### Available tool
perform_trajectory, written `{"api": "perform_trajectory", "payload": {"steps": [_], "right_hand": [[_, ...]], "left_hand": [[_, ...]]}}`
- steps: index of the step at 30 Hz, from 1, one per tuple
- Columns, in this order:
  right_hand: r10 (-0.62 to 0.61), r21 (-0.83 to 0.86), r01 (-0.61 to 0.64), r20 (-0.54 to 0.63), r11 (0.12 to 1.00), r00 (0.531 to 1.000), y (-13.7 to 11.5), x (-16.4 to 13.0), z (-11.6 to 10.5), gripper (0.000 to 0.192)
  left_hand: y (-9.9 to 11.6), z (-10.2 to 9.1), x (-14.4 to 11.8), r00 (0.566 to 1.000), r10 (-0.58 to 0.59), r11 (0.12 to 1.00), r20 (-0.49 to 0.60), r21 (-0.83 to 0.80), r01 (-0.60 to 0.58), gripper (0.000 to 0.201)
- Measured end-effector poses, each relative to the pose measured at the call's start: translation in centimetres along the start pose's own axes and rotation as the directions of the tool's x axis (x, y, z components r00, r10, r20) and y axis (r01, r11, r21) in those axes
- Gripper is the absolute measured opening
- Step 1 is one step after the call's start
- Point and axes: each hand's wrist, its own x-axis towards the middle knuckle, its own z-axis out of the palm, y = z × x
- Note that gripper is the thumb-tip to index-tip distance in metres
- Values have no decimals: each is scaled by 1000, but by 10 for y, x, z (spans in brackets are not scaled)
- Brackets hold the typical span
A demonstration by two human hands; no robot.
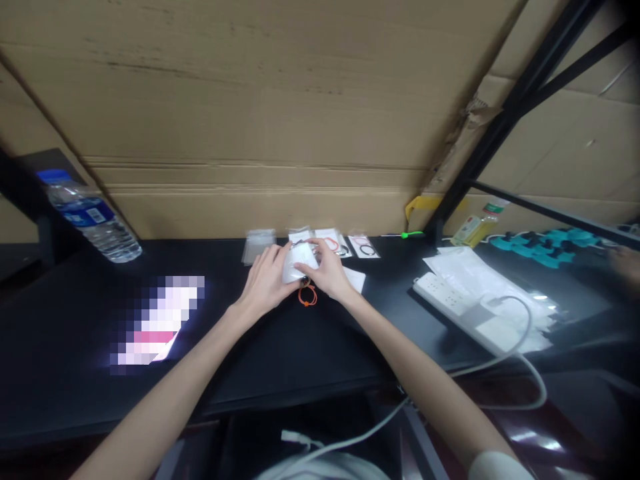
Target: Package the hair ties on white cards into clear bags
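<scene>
Between my two hands is a small white card or packet (299, 261), gripped at its left side by my left hand (267, 277) and at its right side by my right hand (327, 270). Fingers of both hands are bent around it. Just below it, an orange cord bracelet (307, 295) shows against the black table; whether it hangs from the card or lies on the table I cannot tell. Behind my hands are a stack of clear plastic bags (259, 245) and packets with cord loops, one with a black loop (367, 247). A white sheet (355, 279) lies partly under my right wrist.
A water bottle (93, 217) leans at the left, near a lit, pixelated screen (160, 323). At the right are a white power strip (450, 300) with a cable, plastic bags (480, 270), a yellow drink bottle (477, 225) and teal pieces (545, 247). Another person's hand (625, 263) is at far right.
</scene>
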Motion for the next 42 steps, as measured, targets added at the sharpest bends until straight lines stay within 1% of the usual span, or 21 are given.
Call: {"api": "perform_trajectory", "payload": {"steps": [1,3,5,6,8,10,14,16,20,22,26,29,31,33,36,39,42], "right_hand": [[-3,-1,3,12,1000,1000,0,0,0,60],[-24,15,23,27,1000,999,-1,0,-2,50],[-37,72,35,35,997,999,-3,0,-4,40],[-29,111,24,42,993,999,-4,0,-6,38],[17,187,-31,73,982,997,-4,2,-9,42],[71,219,-90,93,971,993,-3,4,-12,48],[96,254,-117,97,960,991,0,7,-13,55],[97,283,-125,111,951,989,0,7,-12,54],[135,301,-162,109,940,985,-2,5,-9,53],[138,306,-171,125,937,982,-3,4,-8,51],[111,287,-157,170,945,979,-3,3,-8,45],[53,268,-98,172,958,984,-6,3,-8,35],[24,296,-79,185,952,982,-8,2,-9,28],[57,337,-127,210,933,976,-10,2,-9,27],[125,357,-205,234,911,964,-9,1,-9,32],[129,353,-201,216,914,968,-6,2,-8,36],[159,358,-214,178,909,971,-3,5,-10,37]], "left_hand": [[0,-1,0,1000,-4,1000,1,3,4,79],[0,-2,0,1000,-9,1000,2,1,9,78],[0,-4,0,1000,-14,1000,-1,-13,14,77],[0,-4,0,1000,-17,1000,-3,-22,17,77],[0,-5,0,1000,-28,999,-5,-33,28,77],[0,-4,-1,999,-35,999,-5,-37,35,77],[0,-2,-1,1000,-18,998,-20,-55,17,77],[1,-1,-1,1000,-9,998,-29,-60,7,78],[2,-3,-1,1000,18,998,-10,-56,-18,75],[1,-4,-1,999,39,997,-4,-61,-39,74],[1,-2,-1,997,77,995,-8,-67,-78,75],[2,-2,-1,999,50,988,-21,-143,-52,75],[3,-3,-1,1000,17,979,-24,-202,-21,76],[4,-4,-2,1000,2,976,-22,-218,-6,76],[5,-5,-2,1000,2,981,-7,-195,-3,76],[6,-5,-1,1000,3,981,1,-193,-3,79],[6,-4,-1,1000,10,984,-7,-178,-11,88]]}}
